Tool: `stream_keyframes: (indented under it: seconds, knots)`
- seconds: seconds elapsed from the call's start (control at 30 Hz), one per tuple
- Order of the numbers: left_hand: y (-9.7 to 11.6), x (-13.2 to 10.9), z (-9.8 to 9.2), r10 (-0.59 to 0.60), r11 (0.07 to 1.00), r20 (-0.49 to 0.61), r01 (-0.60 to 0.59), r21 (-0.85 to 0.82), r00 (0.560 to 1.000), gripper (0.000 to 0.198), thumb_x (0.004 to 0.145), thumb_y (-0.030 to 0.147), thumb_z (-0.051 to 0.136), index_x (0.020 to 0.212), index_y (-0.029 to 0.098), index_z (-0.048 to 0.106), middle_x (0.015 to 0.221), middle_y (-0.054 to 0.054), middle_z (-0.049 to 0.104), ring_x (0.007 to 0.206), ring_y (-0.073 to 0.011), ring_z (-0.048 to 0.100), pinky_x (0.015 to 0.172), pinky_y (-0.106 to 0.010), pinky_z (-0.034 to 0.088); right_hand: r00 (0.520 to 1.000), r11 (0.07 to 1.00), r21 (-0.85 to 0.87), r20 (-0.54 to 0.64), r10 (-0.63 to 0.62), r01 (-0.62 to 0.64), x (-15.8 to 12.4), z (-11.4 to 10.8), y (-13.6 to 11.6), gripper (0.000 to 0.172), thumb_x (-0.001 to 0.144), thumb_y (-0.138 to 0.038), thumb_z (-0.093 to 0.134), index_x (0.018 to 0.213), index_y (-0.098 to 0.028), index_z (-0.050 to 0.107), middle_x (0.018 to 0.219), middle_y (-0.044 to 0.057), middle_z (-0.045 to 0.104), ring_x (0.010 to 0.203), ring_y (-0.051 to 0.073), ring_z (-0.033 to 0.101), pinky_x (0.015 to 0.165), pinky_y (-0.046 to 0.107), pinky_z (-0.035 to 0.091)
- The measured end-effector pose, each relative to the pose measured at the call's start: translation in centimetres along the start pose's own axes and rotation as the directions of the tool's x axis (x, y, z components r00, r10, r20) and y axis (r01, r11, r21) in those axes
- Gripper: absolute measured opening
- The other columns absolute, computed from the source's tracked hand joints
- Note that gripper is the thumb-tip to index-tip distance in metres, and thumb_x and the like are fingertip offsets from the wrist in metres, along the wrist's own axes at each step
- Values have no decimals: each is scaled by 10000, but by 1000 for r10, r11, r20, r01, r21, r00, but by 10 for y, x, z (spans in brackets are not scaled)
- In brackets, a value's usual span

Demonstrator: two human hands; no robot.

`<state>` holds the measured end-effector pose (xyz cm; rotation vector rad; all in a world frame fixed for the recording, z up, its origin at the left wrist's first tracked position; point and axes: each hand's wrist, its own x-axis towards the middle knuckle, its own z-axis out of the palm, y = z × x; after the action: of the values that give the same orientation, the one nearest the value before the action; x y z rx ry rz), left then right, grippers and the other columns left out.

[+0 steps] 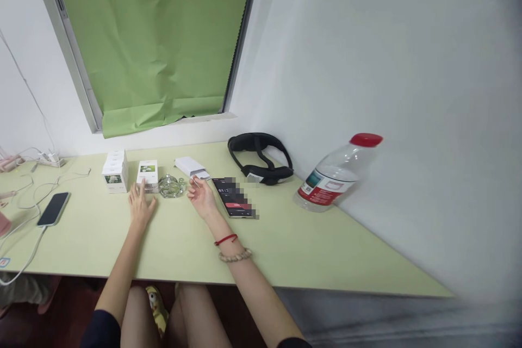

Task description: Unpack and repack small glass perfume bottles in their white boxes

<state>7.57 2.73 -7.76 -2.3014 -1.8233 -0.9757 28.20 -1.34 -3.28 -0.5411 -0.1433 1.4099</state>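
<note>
My left hand (141, 205) rests with spread fingers against the front of a small stack of white boxes with a flower picture (147, 169). To its right sits a clear glass piece with a rounded body (169, 187), like a small bottle or pot, and a little glass part stands beside it. My right hand (201, 198) is turned partly palm up, its fingers curled and fingertips close together. Whatever is between them, if anything, is too small to tell. Just behind those fingertips lies a white box with an open end (190, 166).
Another stack of white boxes (116, 174) stands at left. A lit phone (232, 198) lies right of my right hand, with a black head strap (261, 159) behind. A red-capped bottle (326, 179) stands by the wall. A charging phone (54, 209) and cables lie far left.
</note>
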Motion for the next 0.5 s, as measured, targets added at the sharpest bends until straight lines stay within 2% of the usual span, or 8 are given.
stream_keyframes:
  seconds: [0.07,0.13,0.37,0.43,0.5]
  knots:
    - [2,0,-2,33,999,13,-33,7,999,679,870,354,547,1511,211,372,1566,-171,276,1444,-327,293,1120,-496,329,1000,1000,-17,11,-9,9,1,-1,0,274,589,-186,716,814,-193,560,671,-59,551,464,35,387,389,149,314]
    - [2,0,-3,29,1000,17,-29,7,999,670,864,340,552,1503,218,392,1582,-160,254,1453,-328,278,1126,-504,323,1000,999,-38,14,-18,19,2,-2,1,269,591,-196,714,810,-196,559,674,-56,550,469,38,386,389,154,312]
    - [3,-2,-5,18,1000,-33,-18,-9,999,630,838,296,555,1451,189,456,1504,-172,377,1423,-307,335,1138,-481,319,1000,999,-48,15,-16,16,1,-1,0,270,587,-209,719,807,-195,564,688,-53,549,479,36,375,385,147,312]
    - [3,-1,-7,3,999,-100,-7,-42,995,619,853,308,541,1452,187,443,1509,-172,362,1425,-301,331,1138,-475,319,1000,999,-32,2,-10,10,-1,0,-1,285,578,-197,720,817,-192,564,683,-58,547,475,31,376,385,141,307]
    - [1,1,-11,-56,996,-227,39,-82,972,608,872,330,523,1452,177,422,1528,-180,324,1437,-298,308,1146,-478,305,1000,1000,-21,-8,-11,11,-2,1,-1,299,570,-192,717,822,-188,556,672,-63,542,471,28,377,387,137,304]
